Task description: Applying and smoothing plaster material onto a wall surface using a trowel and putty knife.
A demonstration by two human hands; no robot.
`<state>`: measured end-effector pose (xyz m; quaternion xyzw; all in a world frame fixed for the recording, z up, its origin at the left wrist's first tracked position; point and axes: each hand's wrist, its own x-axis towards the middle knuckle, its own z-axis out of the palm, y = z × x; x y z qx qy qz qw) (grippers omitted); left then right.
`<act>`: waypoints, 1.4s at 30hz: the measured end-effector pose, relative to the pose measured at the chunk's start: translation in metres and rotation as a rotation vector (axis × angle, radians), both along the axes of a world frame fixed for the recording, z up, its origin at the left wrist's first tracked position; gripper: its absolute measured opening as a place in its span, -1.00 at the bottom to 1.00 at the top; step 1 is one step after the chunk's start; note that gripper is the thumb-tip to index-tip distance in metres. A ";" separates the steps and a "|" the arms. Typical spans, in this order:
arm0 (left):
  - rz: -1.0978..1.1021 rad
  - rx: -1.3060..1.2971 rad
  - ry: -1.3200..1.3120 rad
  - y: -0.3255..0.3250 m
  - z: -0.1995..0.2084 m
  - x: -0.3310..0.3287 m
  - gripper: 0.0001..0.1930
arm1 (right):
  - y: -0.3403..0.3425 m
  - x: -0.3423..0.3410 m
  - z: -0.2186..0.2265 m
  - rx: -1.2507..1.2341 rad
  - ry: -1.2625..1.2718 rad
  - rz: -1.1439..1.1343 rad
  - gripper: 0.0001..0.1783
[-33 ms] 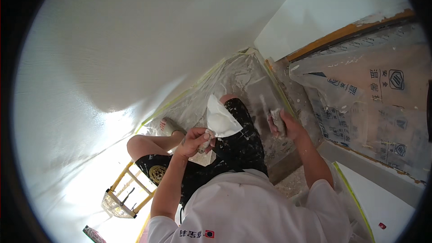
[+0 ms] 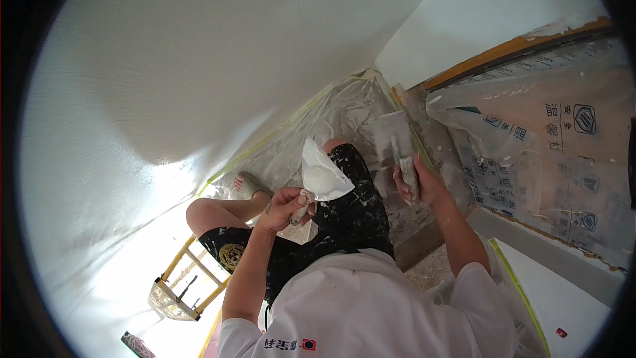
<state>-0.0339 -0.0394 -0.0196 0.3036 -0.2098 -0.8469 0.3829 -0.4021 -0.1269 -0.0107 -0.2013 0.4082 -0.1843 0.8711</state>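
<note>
My left hand (image 2: 287, 208) is closed round the stained handle of a putty knife (image 2: 324, 176), in front of my paint-spattered dark shorts. A thick white mound of putty lies on its wide blade. Out to the right, my right hand (image 2: 419, 184) wraps round the crusted grip of a plastering trowel (image 2: 393, 131). Its flat, whitish blade points away from me, over the plastic-covered floor, and touches no wall that I can see. The two tools are apart. A freshly coated white wall (image 2: 199, 46) rises ahead and to the left.
Clear plastic sheeting (image 2: 318, 116), edged with yellow-green tape, covers the floor along the wall. Printed protective film (image 2: 530, 152) hangs on the right below an orange-brown edge strip (image 2: 510, 50). A yellow-framed ladder or stand (image 2: 175, 265) is at lower left, beside bright glare.
The trowel in my right hand has tilted, so its blade shows more plainly. My left hand and the putty knife have shifted only slightly left.
</note>
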 end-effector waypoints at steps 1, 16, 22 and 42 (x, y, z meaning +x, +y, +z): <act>0.039 -0.024 0.030 0.003 -0.003 0.004 -0.72 | -0.003 0.007 -0.007 0.164 -0.148 -0.119 -0.49; 0.088 0.027 -0.096 0.018 -0.019 0.024 -0.70 | -0.041 0.054 -0.048 -0.389 0.965 0.359 -0.14; 0.050 0.027 -0.140 0.021 -0.021 0.025 -0.72 | -0.091 0.036 0.059 -1.155 1.342 0.934 -0.43; 0.089 -0.017 -0.212 0.033 -0.019 0.032 -0.73 | -0.255 0.130 -0.017 -1.384 1.547 1.756 -0.57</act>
